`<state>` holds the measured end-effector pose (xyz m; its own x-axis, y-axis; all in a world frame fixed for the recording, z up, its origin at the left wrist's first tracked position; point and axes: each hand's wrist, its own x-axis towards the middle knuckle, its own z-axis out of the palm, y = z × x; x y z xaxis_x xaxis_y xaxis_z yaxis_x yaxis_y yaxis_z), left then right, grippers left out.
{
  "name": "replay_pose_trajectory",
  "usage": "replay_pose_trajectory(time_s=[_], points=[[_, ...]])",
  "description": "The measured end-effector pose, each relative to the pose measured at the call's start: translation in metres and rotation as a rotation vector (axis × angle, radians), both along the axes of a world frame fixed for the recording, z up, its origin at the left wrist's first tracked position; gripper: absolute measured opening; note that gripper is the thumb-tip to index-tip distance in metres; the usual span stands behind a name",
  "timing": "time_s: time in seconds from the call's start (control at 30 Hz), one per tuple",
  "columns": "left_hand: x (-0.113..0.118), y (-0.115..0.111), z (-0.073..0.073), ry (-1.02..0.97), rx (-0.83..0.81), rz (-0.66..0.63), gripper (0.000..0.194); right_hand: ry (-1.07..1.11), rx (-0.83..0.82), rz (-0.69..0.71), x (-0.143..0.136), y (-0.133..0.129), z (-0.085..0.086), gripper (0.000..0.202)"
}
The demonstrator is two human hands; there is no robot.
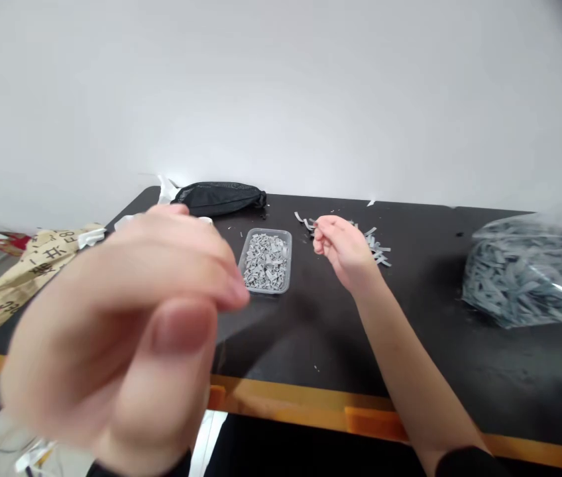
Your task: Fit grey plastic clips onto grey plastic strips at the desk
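On the black table, a tub of grey bits is set left of grey strips, which are partly hidden by the right hand, its fingertips brought together. In the foreground, the left hand is blurred, thumb and fingers curled close. Whether anything is gripped by either hand cannot be told.

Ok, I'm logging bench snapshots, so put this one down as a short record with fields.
Left hand: raised near the camera, blurred, fingers curled; anything held unclear
Right hand: above the black table, beside loose gray strips, fingers curled in; anything held unclear
Tub: clear plastic, holding many small gray pieces
Bag: clear plastic, bulging with more strips, at the table's right
Pouch: black, mesh, at the table's far edge
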<state>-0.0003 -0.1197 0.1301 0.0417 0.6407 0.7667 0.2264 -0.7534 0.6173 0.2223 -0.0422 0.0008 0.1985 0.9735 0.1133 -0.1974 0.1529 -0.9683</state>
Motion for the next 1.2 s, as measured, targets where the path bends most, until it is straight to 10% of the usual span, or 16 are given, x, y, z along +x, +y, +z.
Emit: replay_pose_trajectory(time_s=[0.07,0.33,0.53,0.9,1.2], points=[[0.0,0.018,-0.006,-0.05,0.0,0.072,0.024,-0.126,-0.019,-0.014,-0.001,0.011,-0.02,0.027],[-0.009,0.126,-0.047,0.759,-0.476,0.087,0.045,-0.496,-0.137,0.017,-0.012,0.036,-0.087,0.021],[0.003,0.148,-0.076,1.162,-0.652,-0.05,0.02,-0.662,-0.131,-0.036,-0.015,0.038,-0.105,0.024],[0.039,0.146,-0.096,1.572,-0.809,-0.063,0.028,-0.702,-0.062,-0.079,-0.016,0.04,-0.102,0.025],[0.045,0.145,-0.106,1.644,-0.715,0.027,0.032,-0.65,-0.084,-0.213,0.048,0.031,-0.061,0.033]])
